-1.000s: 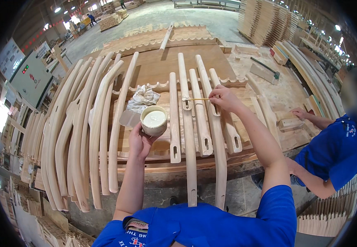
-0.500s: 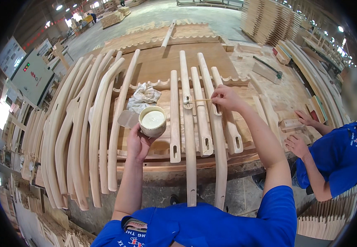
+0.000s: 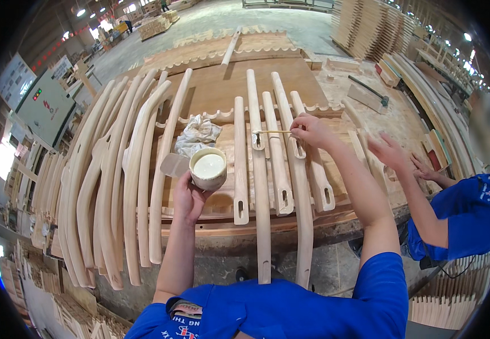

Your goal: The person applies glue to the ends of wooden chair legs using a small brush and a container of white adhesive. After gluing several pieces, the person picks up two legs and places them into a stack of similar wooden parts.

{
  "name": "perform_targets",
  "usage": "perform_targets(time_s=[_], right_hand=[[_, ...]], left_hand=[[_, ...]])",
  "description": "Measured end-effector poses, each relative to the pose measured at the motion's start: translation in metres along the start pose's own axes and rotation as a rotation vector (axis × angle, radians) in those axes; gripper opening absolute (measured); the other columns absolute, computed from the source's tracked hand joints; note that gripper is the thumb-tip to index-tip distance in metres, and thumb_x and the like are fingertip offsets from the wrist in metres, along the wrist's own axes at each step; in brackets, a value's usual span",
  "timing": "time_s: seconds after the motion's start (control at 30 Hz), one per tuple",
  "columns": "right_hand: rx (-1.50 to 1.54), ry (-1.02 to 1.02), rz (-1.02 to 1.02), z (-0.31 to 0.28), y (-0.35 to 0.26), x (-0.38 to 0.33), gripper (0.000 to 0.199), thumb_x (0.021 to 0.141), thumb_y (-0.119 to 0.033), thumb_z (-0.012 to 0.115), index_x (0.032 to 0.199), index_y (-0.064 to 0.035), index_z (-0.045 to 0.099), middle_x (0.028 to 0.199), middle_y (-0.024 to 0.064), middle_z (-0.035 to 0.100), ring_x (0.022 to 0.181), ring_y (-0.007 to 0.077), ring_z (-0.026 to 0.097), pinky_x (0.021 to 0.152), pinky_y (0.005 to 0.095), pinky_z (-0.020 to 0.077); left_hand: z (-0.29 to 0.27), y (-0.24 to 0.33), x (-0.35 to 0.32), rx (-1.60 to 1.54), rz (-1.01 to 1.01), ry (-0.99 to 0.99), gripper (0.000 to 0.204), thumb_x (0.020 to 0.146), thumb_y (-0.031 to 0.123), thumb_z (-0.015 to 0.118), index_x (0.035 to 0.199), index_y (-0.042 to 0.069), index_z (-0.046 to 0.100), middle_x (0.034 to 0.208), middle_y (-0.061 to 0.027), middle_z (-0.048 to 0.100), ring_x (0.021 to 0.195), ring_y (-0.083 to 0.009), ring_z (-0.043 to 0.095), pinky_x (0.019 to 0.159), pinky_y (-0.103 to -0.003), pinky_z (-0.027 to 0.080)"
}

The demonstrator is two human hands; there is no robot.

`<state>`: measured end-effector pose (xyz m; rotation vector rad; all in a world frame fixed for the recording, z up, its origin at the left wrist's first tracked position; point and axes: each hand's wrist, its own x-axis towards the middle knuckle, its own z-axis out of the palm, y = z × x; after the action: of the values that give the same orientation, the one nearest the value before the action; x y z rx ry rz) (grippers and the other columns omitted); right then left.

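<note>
My left hand [image 3: 189, 199] is wrapped round a round cup of creamy white glue [image 3: 209, 165], held upright over the bench. In my right hand [image 3: 310, 133] a thin wooden stick [image 3: 276, 131] is pinched, pointing left. Its white-coated tip touches the slot in a long wooden chair leg [image 3: 260, 192], near the slot's upper end. Another slotted wooden leg [image 3: 300, 209] lies beneath my right fingers. Shorter slotted wooden pieces [image 3: 241, 175] lie on both sides, their slots toward me. White residue shows round some slots.
Several curved wooden pieces [image 3: 109, 186] lie side by side at the left. A crumpled white cloth [image 3: 198, 134] rests behind the cup. Toward the back right is a hammer [image 3: 369, 90]. A co-worker's hand [image 3: 389, 151] reaches over the bench at the right.
The stick's tip has shifted slightly up along the slot, and my right hand rose a little with it. The co-worker's one hand has lifted and moved up and left.
</note>
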<state>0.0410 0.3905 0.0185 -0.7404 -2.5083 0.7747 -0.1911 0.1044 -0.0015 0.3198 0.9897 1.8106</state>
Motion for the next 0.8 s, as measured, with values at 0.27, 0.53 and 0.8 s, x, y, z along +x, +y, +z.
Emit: perform_targets(time_s=[0.27,0.53,0.8], right_hand=[[-0.008,-0.030,0.026,-0.009,0.010,-0.009,0.017,0.082,-0.020,0.061,0.088,-0.0045,0.065,0.092,0.0096,0.058,0.086,0.0219,0.058,0.078,0.0328,0.0465],[0.061,-0.035,-0.098,-0.018,0.015,-0.006,0.014,0.082,-0.015,0.061,0.087,-0.0023,0.065,0.091,0.0095,0.058,0.091,0.0207,0.057,0.081,0.0315,0.0454],[0.014,-0.099,-0.106,-0.020,0.006,-0.006,0.012,0.085,-0.012,0.060,0.087,-0.0002,0.062,0.091,0.0083,0.055,0.090,0.0208,0.054,0.081,0.0303,0.0441]], left_hand=[[-0.005,-0.001,-0.002,0.009,0.007,0.023,0.045,0.098,0.026,0.031,0.134,-0.001,0.036,0.135,-0.0181,0.044,0.122,-0.0316,0.048,0.099,-0.049,0.044],[-0.006,-0.002,-0.001,0.042,0.018,0.049,0.044,0.099,0.026,0.028,0.133,0.000,0.037,0.134,-0.0179,0.044,0.122,-0.0316,0.047,0.099,-0.050,0.044],[-0.004,0.001,-0.003,0.023,0.029,0.063,0.043,0.099,0.025,0.029,0.133,0.001,0.039,0.134,-0.0167,0.045,0.122,-0.0309,0.047,0.099,-0.050,0.043]])
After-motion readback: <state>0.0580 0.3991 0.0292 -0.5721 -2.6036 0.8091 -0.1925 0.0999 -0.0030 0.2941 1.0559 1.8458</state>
